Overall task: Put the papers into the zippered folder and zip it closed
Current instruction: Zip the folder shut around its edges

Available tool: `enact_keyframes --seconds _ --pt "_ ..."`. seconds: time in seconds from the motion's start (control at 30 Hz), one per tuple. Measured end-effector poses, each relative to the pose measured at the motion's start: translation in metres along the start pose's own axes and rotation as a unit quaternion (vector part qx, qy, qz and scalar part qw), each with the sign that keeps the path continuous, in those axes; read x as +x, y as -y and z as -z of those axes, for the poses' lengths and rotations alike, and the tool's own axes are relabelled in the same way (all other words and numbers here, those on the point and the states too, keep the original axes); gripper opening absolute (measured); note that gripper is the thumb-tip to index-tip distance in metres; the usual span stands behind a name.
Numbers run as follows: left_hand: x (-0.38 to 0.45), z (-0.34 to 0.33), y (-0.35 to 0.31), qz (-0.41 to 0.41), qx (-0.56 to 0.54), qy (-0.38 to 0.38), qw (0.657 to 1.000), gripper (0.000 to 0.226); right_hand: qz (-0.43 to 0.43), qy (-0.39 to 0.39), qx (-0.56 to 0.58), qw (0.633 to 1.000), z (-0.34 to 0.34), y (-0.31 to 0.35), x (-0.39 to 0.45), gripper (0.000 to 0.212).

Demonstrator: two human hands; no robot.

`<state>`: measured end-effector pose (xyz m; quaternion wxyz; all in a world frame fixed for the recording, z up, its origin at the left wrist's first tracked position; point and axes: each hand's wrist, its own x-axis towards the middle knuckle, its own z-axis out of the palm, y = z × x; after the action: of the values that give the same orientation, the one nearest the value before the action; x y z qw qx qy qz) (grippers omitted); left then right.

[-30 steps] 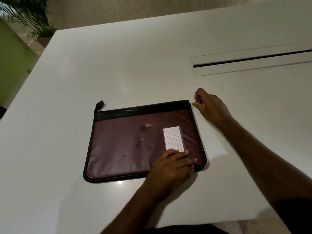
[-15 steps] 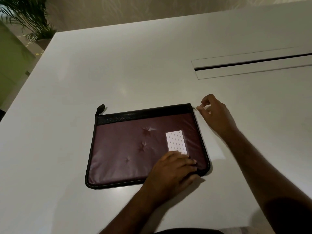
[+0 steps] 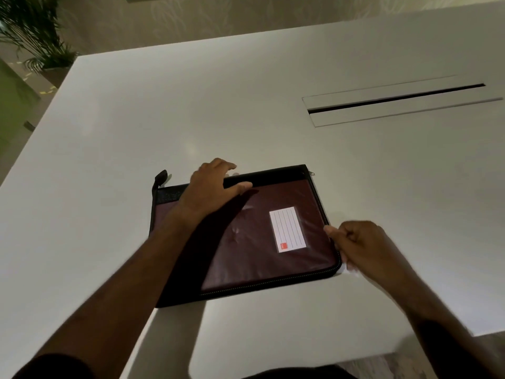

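Note:
The maroon zippered folder with black trim lies flat on the white table, a white label on its cover. My left hand grips its far edge, thumb on top and fingers over the rim. At the folder's right edge, near the front corner, my right hand is curled around the zipper seam. The small metal zipper pull sits free at the far right corner. A sliver of white shows under my right hand; I cannot tell whether it is paper.
A long cable slot with a white flap is set into the table at the far right. A potted plant stands beyond the table's far left corner. The table's front edge runs close below my right forearm.
My left hand moved from the folder's front right corner to its far edge. My right hand left the zipper pull and came down to the right edge.

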<state>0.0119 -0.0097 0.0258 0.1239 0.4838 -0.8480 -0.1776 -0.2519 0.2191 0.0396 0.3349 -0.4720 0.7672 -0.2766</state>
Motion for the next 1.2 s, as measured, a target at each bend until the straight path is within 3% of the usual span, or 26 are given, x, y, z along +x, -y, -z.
enact_keyframes --seconds 0.13,0.37,0.57,0.73,1.07,1.2 --pt "0.018 0.005 0.013 0.036 -0.008 0.039 0.999 0.067 -0.065 0.089 0.134 0.985 -0.009 0.009 -0.033 0.05" --pt "0.032 0.006 0.024 0.02 -0.02 0.115 0.993 0.064 -0.149 0.209 0.143 0.956 -0.033 0.019 -0.059 0.043" --pt "0.035 0.004 0.029 0.024 -0.05 0.124 0.991 0.068 -0.209 0.196 0.286 0.914 -0.047 0.02 -0.066 0.044" --pt "0.032 0.009 0.031 0.01 -0.078 0.142 0.987 0.056 -0.227 0.16 0.37 0.887 -0.059 0.021 -0.07 0.04" --pt "0.027 0.029 0.044 0.061 -0.117 0.155 0.979 0.053 -0.139 0.035 0.343 0.929 -0.049 0.033 -0.058 0.039" --pt "0.017 0.042 0.042 0.096 -0.161 0.114 0.976 0.053 -0.1 -0.019 0.348 0.932 -0.035 0.042 -0.038 0.035"
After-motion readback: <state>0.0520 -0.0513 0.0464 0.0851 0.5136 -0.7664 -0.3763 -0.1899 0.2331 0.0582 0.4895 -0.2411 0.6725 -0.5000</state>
